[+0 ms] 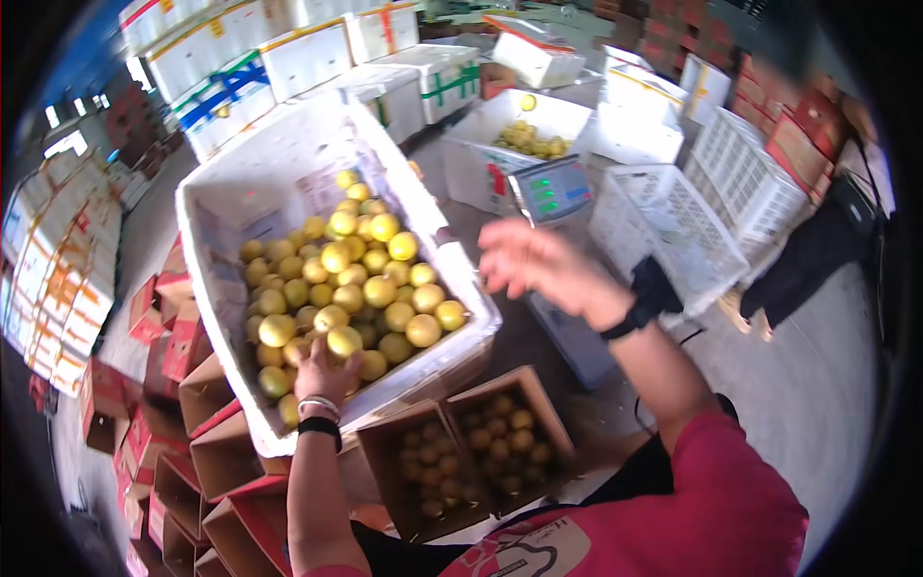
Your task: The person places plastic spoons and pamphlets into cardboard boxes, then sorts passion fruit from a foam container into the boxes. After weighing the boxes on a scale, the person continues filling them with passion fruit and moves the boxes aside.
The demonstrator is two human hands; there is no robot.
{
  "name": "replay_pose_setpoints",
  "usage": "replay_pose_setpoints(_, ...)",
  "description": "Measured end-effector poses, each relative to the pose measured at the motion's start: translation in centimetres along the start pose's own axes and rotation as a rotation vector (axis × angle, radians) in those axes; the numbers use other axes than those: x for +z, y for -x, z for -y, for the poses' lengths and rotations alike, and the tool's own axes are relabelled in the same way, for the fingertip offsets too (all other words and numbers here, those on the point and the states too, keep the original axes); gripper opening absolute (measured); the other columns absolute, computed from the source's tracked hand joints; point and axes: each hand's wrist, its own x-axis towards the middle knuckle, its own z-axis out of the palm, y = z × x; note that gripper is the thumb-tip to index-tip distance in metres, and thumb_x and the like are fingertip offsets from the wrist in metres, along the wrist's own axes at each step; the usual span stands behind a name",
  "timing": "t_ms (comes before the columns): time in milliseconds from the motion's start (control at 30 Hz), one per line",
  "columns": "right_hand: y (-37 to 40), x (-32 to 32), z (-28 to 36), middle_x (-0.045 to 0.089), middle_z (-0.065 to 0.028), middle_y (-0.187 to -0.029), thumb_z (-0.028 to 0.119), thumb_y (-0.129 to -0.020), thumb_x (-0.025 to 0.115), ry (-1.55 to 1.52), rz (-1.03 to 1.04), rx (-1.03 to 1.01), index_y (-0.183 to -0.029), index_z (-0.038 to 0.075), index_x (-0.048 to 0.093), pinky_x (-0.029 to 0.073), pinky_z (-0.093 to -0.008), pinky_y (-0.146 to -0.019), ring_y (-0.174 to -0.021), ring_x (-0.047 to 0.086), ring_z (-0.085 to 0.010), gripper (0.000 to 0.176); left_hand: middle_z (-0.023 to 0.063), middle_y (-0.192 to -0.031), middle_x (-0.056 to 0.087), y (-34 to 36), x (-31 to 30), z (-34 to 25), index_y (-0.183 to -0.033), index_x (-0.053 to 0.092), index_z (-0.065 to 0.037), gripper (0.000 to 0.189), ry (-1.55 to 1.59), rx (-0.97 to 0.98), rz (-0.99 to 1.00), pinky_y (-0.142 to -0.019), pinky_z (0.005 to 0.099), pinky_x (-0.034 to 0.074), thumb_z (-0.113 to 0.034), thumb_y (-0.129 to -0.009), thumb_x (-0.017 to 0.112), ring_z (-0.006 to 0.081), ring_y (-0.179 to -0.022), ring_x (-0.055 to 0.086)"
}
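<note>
A large white foam box (pixel 213 385) holds many round yellow fruit (pixel 383 227), some greenish, that look like passion fruit. My left hand (pixel 325 373) reaches over its near edge, with thumb and fingers around a yellow fruit (pixel 344 340) at the near end of the pile. Beyond the right rim, my right hand (pixel 543 267) hovers in the air, slightly blurred, with fingers apart and nothing in them. Below the foam box, two open cardboard boxes (pixel 444 408) stand side by side with more of the same fruit inside.
A scale display (pixel 552 189) with green digits stands before another foam box (pixel 471 159) of fruit. White plastic crates (pixel 663 231) are at the right, near a person's dark-clad leg (pixel 812 255). Empty red cartons (pixel 216 423) crowd the left; foam boxes (pixel 306 60) are stacked behind.
</note>
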Motion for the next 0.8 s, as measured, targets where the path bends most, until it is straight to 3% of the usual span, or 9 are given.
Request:
replay_pose_setpoints(100,1.7,7.0,-4.5,0.061,-0.0104,-0.111,0.018,-0.095,0.056,-0.103,0.205,0.081,-0.130,0.007,0.046,0.049,-0.0250,-0.072,-0.092,0.063,-0.0141,0.037,0.0184,-0.124,0.047,-2.8,4.5,5.2,-0.129,0.047,0.000,0.073,0.528,0.177,-0.441,-0.094,0.0417,0.045,-0.036,-0.073,0.078,0.0321,-0.108,0.055)
replay_pose_setpoints(167,3.3,9.4,-6.0,0.062,-0.0060,-0.104,0.025,-0.095,0.057,-0.165,0.163,0.163,-0.127,0.007,0.048,0.049,-0.0238,-0.072,-0.087,0.063,-0.0106,0.038,0.0135,-0.113,0.056,-0.1,-0.2,1.3,-0.126,0.048,0.000,0.061,1.287,0.155,-0.222,-0.087,0.0338,0.048,-0.029,-0.079,0.075,0.0239,-0.096,0.059)
replay_pose_setpoints(233,5.4,9.6,-7.3,0.063,-0.0093,-0.110,0.024,-0.096,0.054,-0.344,0.086,0.259,-0.125,0.007,0.050,0.050,-0.0273,-0.077,-0.091,0.064,-0.0149,0.034,0.0123,-0.108,0.059,3.9,-3.1,-1.7,-0.127,0.046,-0.003,0.061,1.508,0.078,-0.019,-0.075,0.0315,0.053,-0.035,-0.082,0.071,0.0219,-0.090,0.061)
replay_pose_setpoints(300,7.1,8.5,-7.1,0.063,-0.0113,-0.109,0.022,-0.096,0.053,-0.388,-0.030,0.351,-0.124,0.006,0.051,0.051,-0.0288,-0.076,-0.092,0.065,-0.0187,0.033,0.0140,-0.109,0.060,7.9,-3.1,-3.4,-0.128,0.043,-0.004,0.063,1.614,0.144,0.329,-0.066,0.0350,0.056,-0.044,-0.085,0.065,0.0251,-0.089,0.063)
replay_pose_setpoints(433,9.4,4.5,-9.2,0.066,-0.0063,-0.099,0.026,-0.094,0.056,-0.374,-0.284,0.362,-0.113,0.010,0.058,0.048,-0.0250,-0.070,-0.082,0.064,-0.0141,0.025,0.0148,-0.110,0.060,15.0,1.5,-7.6,-0.126,0.044,-0.005,0.065,1.972,-0.285,1.016,-0.066,0.0390,0.057,-0.054,-0.086,0.058,0.0290,-0.088,0.065)
replay_pose_setpoints(533,10.0,2.9,-8.3,0.065,-0.0049,-0.098,0.025,-0.094,0.058,-0.240,-0.318,0.348,-0.111,0.010,0.058,0.047,-0.0234,-0.069,-0.082,0.063,-0.0120,0.023,0.0173,-0.120,0.057,17.8,8.0,-6.9,-0.134,0.039,-0.008,0.057,1.724,-0.568,1.190,-0.075,0.0458,0.057,-0.047,-0.093,0.047,0.0335,-0.095,0.064)
replay_pose_setpoints(667,5.4,5.2,-5.0,0.063,-0.0043,-0.097,0.013,-0.091,0.061,-0.091,-0.194,0.231,-0.110,0.004,0.056,0.049,-0.0258,-0.075,-0.085,0.060,-0.0102,0.021,0.0136,-0.144,0.034,17.6,2.1,-5.5,-0.147,0.024,-0.007,0.068,1.362,-0.269,0.792,-0.088,0.0367,0.048,-0.014,-0.089,0.060,0.0239,-0.115,0.051)
replay_pose_setpoints(767,-2.6,7.6,-7.5,0.063,-0.0085,-0.096,0.015,-0.086,0.067,0.249,0.029,-0.108,-0.116,0.002,0.053,0.050,-0.0279,-0.076,-0.087,0.060,-0.0134,0.036,0.0148,-0.133,0.047,15.2,-4.0,-1.8,-0.137,0.037,0.001,0.055,1.248,-0.166,0.554,-0.093,0.0331,0.044,-0.006,-0.087,0.061,0.0224,-0.111,0.054)
replay_pose_setpoints(800,-5.5,8.9,-7.0,0.063,-0.0136,-0.098,0.022,-0.084,0.068,0.510,0.019,-0.192,-0.119,0.003,0.053,0.051,-0.0336,-0.076,-0.088,0.063,-0.0239,0.043,0.0137,-0.127,0.051,14.9,-4.6,-0.2,-0.134,0.040,0.002,0.052,1.286,-0.151,0.420,-0.095,0.0319,0.043,-0.005,-0.087,0.060,0.0214,-0.110,0.054)
